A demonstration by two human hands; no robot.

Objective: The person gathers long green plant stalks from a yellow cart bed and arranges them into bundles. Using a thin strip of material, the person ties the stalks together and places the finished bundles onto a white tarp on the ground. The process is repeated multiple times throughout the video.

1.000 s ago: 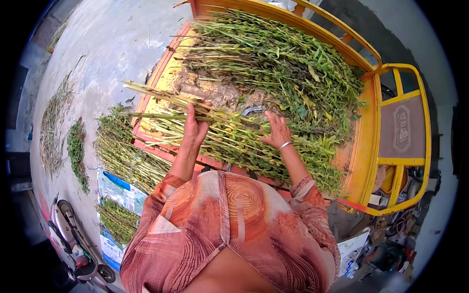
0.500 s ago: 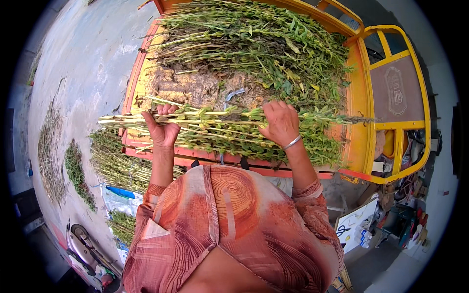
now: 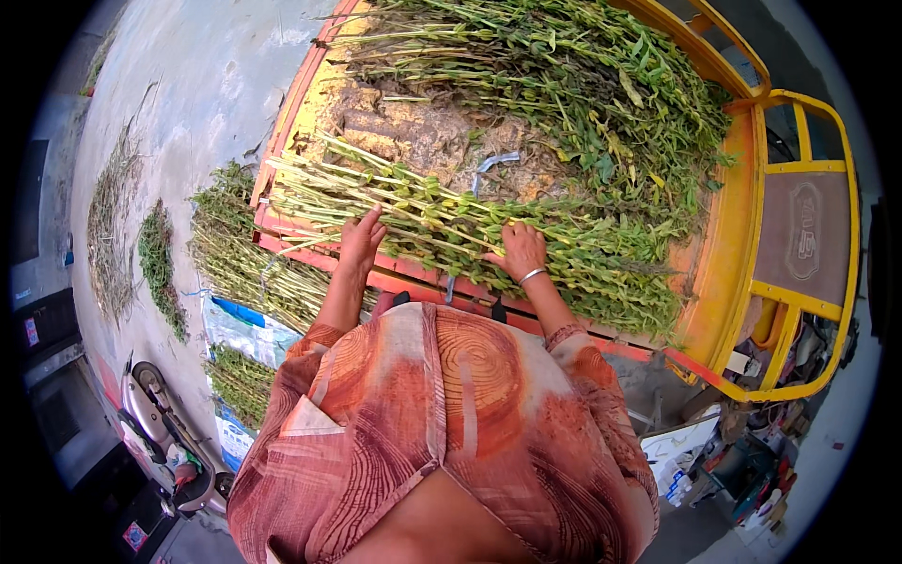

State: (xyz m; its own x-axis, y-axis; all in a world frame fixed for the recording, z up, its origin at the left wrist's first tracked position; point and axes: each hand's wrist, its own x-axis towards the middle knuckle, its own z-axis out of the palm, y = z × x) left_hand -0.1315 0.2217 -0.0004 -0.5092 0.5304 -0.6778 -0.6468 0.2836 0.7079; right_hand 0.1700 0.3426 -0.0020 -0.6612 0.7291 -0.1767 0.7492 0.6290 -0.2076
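Long green-yellow podded stalks, looking like sesame [image 3: 413,193], lie in a layer along the near side of an orange-yellow cargo bed [image 3: 700,305]. My left hand [image 3: 362,240] is at the near edge of this layer, by the pale cut ends, fingers stretched and apart, closed on nothing. Farther right, my right hand [image 3: 522,252], with a silver bracelet at the wrist, has its fingers bent over the stalks and its thumb to the left. The undersides of those fingers are hidden among the stalks.
A larger leafy heap [image 3: 583,94] covers the bed's far side, with a pale strip [image 3: 493,164] on the dirty bed floor between. A yellow frame [image 3: 817,385] rises at right. More stalks [image 3: 254,273] lie on the ground at left; a scooter [image 3: 174,428] stands lower left.
The stalk bundle has come down onto the near layer, its cut ends spread. My left hand has let go and drawn nearer to me; my right hand has moved left. The view has shifted.
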